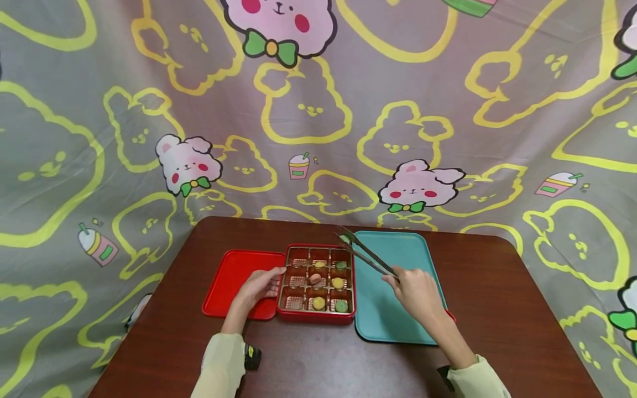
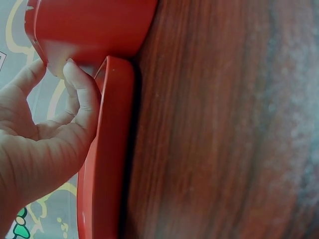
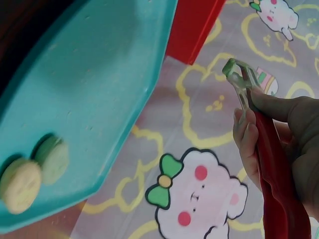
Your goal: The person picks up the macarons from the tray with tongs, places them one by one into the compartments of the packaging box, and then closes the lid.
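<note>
My right hand [image 1: 418, 293] grips red-handled tongs [image 1: 375, 257]. Their tips hold a green macaron [image 1: 345, 239] above the back right corner of a red divided box [image 1: 318, 317]. My left hand [image 1: 257, 288] holds the box's left side, thumb at the rim and fingers against the wall [image 2: 94, 30]. Yellow and green macarons and one brownish-pink macaron [image 1: 315, 278] sit in the box's middle and right columns; the left column shows bare ridged cell floors. In the right wrist view, the tongs' handle [image 3: 279, 189] lies inside my curled fingers.
A red lid-like tray [image 1: 234, 282] lies left of the box, under my left hand. On the right a teal tray [image 1: 393, 320] carries a yellow macaron [image 3: 21, 185] and a green one [image 3: 53, 160]. A patterned cloth [image 1: 308, 110] hangs behind the brown table [image 1: 487, 309].
</note>
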`<act>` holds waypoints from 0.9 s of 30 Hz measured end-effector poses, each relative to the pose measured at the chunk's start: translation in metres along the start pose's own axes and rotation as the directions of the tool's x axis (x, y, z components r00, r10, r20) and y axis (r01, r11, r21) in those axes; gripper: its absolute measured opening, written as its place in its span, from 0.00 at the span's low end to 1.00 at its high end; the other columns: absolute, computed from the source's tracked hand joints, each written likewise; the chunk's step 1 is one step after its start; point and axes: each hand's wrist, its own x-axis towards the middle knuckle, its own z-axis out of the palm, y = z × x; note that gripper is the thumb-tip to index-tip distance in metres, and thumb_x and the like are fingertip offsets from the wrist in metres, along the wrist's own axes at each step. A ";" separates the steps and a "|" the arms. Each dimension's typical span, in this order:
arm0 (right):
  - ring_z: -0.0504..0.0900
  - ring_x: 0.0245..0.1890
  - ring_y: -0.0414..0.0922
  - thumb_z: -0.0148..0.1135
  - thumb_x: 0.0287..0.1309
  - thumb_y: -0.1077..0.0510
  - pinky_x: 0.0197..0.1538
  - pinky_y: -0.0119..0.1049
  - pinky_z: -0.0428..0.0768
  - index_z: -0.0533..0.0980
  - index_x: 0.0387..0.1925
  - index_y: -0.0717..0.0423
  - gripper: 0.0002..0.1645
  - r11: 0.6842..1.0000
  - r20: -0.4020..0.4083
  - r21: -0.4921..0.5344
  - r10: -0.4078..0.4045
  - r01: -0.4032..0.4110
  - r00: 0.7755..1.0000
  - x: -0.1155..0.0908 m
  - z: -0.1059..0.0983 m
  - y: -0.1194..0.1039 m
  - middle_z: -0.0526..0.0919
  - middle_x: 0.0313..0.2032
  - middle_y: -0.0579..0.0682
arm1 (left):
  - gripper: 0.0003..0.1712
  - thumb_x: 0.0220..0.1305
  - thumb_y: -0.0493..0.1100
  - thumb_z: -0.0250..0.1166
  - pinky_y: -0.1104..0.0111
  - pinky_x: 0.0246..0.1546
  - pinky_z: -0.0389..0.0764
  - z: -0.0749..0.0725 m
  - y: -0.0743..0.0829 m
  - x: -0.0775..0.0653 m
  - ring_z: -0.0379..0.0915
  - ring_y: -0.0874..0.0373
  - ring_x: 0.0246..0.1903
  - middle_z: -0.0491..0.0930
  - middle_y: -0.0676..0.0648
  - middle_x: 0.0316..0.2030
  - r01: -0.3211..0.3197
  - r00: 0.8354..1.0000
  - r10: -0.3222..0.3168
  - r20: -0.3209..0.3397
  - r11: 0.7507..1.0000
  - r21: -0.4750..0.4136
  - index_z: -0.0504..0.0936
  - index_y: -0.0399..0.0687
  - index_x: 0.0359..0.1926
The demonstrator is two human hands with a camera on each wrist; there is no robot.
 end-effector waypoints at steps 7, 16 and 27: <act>0.64 0.12 0.40 0.76 0.58 0.56 0.15 0.35 0.65 0.80 0.26 0.60 0.14 1.000 0.017 -0.006 -0.022 0.022 1.000 0.012 0.012 -0.018 0.66 0.12 0.44 | 0.19 0.69 0.52 0.67 0.73 0.27 0.80 0.002 0.001 -0.001 0.74 0.61 0.23 0.80 0.50 0.24 0.010 1.000 -0.010 -0.013 1.000 0.006 0.84 0.42 0.31; 0.71 0.13 0.43 0.74 0.61 0.54 0.17 0.39 0.71 0.82 0.27 0.58 0.13 0.999 0.103 0.008 -0.051 0.051 0.993 0.026 0.038 -0.046 0.74 0.14 0.48 | 0.18 0.70 0.52 0.67 0.73 0.27 0.80 0.002 -0.001 0.000 0.75 0.61 0.22 0.81 0.50 0.23 0.004 1.000 -0.004 -0.013 1.000 -0.007 0.86 0.41 0.31; 0.72 0.13 0.47 0.76 0.59 0.54 0.17 0.43 0.72 0.70 0.17 0.52 0.24 0.996 0.106 0.010 -0.094 0.093 0.990 0.032 0.057 -0.056 0.68 0.12 0.46 | 0.18 0.70 0.52 0.66 0.73 0.27 0.80 0.002 -0.001 0.000 0.74 0.62 0.23 0.80 0.51 0.23 -0.004 1.000 0.004 -0.013 1.000 0.001 0.85 0.42 0.29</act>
